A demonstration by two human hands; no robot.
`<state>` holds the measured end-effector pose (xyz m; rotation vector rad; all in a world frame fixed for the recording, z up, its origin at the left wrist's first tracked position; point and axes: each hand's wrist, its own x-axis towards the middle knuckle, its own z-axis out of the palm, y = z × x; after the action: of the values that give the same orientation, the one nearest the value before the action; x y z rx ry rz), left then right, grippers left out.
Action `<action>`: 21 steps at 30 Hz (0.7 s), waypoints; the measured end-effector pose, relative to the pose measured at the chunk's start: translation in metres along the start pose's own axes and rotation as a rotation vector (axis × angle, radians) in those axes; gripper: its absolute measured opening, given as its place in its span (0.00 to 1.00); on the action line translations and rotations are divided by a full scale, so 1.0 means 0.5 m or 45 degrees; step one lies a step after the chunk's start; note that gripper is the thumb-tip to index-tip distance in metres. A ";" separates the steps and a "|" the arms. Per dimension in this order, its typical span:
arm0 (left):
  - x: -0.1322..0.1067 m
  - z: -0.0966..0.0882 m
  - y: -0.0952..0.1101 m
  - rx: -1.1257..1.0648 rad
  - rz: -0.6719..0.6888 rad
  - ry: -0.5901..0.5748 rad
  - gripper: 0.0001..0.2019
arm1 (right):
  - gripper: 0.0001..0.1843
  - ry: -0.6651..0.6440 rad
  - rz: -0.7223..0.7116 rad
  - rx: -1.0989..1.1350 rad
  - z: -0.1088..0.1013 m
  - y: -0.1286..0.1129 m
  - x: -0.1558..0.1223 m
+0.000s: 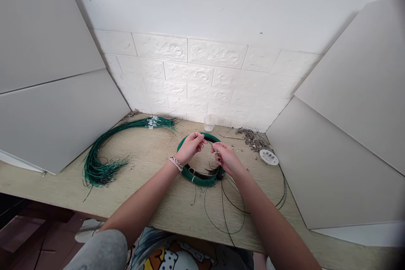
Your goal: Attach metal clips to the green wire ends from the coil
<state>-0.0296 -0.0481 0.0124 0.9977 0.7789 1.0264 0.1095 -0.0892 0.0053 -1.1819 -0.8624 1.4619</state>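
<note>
Both hands meet above a round coil of green and black cord [205, 182] lying on the worktop. My left hand [192, 147], with a bracelet at its wrist, pinches a thin dark cord between thumb and fingers. Close on its right, my right hand [228, 159] also pinches the cord, fingers curled. A small whitish piece [215, 150] shows at its fingertips; its kind is too small to tell. Loose dark cord ends spread from the coil's lower right, and some pass under my right forearm.
A long bundle of green cords [95, 152] with small white pieces [152, 122] curves at left. A clear cup [209, 122] stands by the brick-patterned wall [202, 52]. At right are grey debris [255, 140], a thin stick [233, 137] and a white oval object [268, 157]. Grey panels [351, 156] flank the worktop.
</note>
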 end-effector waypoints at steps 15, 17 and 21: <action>0.000 0.000 -0.009 0.337 0.086 -0.054 0.13 | 0.14 0.095 -0.102 -0.051 0.005 -0.001 0.001; -0.003 0.004 -0.004 0.429 0.133 -0.025 0.12 | 0.13 0.099 -0.112 -0.086 0.005 -0.001 0.001; -0.006 0.011 0.002 0.515 0.169 -0.036 0.11 | 0.12 0.107 -0.117 -0.110 0.007 -0.002 -0.001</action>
<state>-0.0263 -0.0523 0.0154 1.4225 0.9277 0.9849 0.1064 -0.0894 0.0071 -1.2423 -0.9174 1.3035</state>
